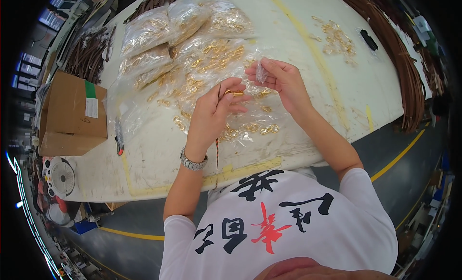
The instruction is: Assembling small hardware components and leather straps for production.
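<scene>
A gold snap hook (235,92) is gripped between the thumb and fingers of my left hand (214,106). Something thin and dark shows at those fingers, too small to make out. My right hand (285,82), level with the left and a little farther off, pinches a crumpled piece of clear plastic (261,73). Below both hands, more gold snap hooks (269,129) lie loose and in clear plastic on the pale table (298,155). Beyond my left hand, a spread of gold hooks (195,82) in clear wrapping reaches up to a pile of full plastic bags (187,20).
An open cardboard box (72,118) stands at the left, with a cutter knife (119,143) beside it and a small fan (61,176) nearer. Brown straps (409,78) line the right edge. A loose hook group (337,39) and a black object (369,39) lie far right.
</scene>
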{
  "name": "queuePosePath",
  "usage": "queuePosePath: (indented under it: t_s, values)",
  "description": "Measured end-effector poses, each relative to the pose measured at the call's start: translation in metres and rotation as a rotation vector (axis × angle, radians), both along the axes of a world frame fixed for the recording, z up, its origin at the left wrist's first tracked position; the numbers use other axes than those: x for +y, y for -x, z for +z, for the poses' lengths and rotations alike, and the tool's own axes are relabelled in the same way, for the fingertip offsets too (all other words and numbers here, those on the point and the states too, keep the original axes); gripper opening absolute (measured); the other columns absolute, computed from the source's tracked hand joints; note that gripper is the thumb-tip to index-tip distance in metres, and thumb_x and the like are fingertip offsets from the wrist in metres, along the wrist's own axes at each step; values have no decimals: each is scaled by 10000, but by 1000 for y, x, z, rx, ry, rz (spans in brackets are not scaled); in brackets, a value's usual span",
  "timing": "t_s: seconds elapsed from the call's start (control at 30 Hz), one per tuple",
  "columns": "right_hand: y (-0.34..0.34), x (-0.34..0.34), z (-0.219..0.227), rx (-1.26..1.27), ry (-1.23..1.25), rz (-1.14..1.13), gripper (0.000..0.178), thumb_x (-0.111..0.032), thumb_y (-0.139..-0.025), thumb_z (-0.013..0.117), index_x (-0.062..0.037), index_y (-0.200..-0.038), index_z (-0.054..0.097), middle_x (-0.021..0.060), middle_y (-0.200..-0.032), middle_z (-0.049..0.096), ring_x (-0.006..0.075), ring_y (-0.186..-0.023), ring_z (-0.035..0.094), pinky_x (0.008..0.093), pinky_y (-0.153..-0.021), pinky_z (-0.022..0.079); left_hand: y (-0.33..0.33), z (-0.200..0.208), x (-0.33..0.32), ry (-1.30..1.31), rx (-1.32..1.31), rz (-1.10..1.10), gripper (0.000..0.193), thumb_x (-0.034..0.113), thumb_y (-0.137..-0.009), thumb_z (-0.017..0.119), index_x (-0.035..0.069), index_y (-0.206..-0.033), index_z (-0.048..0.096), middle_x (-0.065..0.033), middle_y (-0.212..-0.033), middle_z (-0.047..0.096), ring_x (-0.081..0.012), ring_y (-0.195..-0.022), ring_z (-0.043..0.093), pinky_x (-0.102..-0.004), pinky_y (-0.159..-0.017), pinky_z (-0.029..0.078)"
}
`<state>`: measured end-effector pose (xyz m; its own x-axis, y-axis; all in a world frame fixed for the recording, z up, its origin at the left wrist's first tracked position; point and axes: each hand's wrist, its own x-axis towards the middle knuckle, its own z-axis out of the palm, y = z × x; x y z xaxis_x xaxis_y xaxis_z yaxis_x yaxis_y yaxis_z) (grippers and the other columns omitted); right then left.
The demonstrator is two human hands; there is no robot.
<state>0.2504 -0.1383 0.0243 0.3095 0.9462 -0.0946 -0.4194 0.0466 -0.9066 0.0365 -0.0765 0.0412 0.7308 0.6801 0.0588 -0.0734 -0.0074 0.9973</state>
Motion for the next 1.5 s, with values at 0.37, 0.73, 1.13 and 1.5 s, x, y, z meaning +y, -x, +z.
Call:
queuePosePath:
  t_s: [0.37, 0.73, 1.13, 1.5]
  values:
    - [21, -5, 8, -490, -130, -101, 255, -184, -1037, 663, 41, -1031, 783, 67, -875, 778, 82, -812, 682, 255, -753, 553, -3, 19, -13, 33, 183, -39, 200, 119, -1098, 519, -11, -1124, 668, -79, -881, 769, -91, -757, 723, -214, -599, 514]
    - [14, -1, 0, -246, -56, 144, 245, -143, -998, 708, 53, -1142, 746, 107, -1027, 766, 179, -938, 753, 308, -886, 607, -2, 1, 4, 28, 2, 362, 126, 116, -1034, 654, 11, -1059, 719, -42, -892, 789, 46, -559, 391, -172, -490, 268]
    - [8, -2, 3, -162, 23, 64, 293, -236, -1038, 664, 41, -1064, 757, 125, -989, 774, 193, -912, 771, 291, -814, 609, -1, 10, -2, -72, 213, 136, 112, 91, -997, 698, -8, -945, 694, -33, -799, 729, -41, -724, 649, -188, -630, 471]
    - [9, -2, -4, -174, -35, 78, 338, -245, -1069, 599, 54, -1141, 741, 150, -1071, 784, 194, -968, 761, 294, -847, 605, -4, 4, 0, 48, 148, 288, 126, 117, -1005, 691, 11, -939, 708, -18, -783, 725, 0, -631, 534, -189, -563, 346]
